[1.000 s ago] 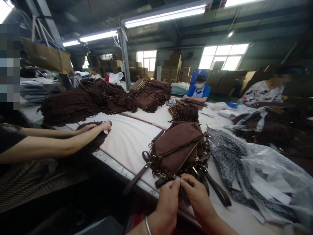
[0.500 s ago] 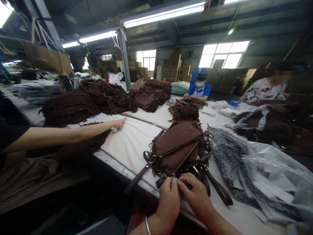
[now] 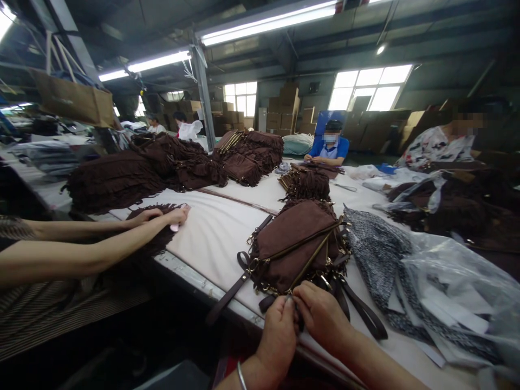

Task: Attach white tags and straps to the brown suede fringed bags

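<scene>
The brown bag (image 3: 298,241) is laid on the white table (image 3: 215,233) in the lower centre of the frame, just above both hands, its long axis set across the view and tilted up toward the right. Its near edge is approached about equally by the left hand (image 3: 277,336) and the right hand (image 3: 323,309); a small dark piece (image 3: 300,320), mostly hidden, is pinched between their fingertips. Soft-looking cloth is crossed by gold zips; dark straps (image 3: 361,310) are splayed lower right, beside speckled grey fabric (image 3: 371,246).
</scene>
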A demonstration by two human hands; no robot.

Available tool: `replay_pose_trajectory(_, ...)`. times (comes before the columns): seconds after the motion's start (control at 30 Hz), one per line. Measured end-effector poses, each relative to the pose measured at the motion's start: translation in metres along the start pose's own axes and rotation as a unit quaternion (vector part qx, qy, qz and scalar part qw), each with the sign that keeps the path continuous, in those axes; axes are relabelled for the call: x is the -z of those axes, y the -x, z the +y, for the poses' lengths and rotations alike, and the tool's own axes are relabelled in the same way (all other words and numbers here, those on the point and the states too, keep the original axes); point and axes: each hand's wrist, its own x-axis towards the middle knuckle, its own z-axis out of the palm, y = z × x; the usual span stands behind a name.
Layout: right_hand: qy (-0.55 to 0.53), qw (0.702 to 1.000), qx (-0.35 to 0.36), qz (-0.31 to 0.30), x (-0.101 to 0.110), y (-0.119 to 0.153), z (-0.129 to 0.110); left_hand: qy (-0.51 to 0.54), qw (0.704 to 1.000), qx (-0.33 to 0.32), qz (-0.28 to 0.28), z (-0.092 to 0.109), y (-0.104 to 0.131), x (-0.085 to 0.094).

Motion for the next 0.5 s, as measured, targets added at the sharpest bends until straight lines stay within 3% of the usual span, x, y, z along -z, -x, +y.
replay_pose_trajectory(0.1, 0.085, 0.996, 0.041, -0.002, -0.001, -0.002, 0.000, -0.078, 0.995, -0.061, -0.001, 0.008, 0.002, 0.003)
replay_pose_trajectory(0.2, 0.101, 0.994, 0.040, -0.018, -0.003, -0.006, -0.001, -0.160, 0.979, -0.123, 0.014, 0.014, 0.002, 0.005)
replay_pose_trajectory(0.37, 0.008, 0.999, -0.031, -0.023, -0.002, -0.005, -0.006, -0.279, 0.950, -0.128, 0.046, 0.010, -0.001, 0.005)
replay_pose_trajectory(0.5, -0.053, 0.998, -0.042, 0.016, 0.023, 0.018, -0.003, -0.341, 0.930, -0.123, 0.059, 0.006, -0.005, 0.004)
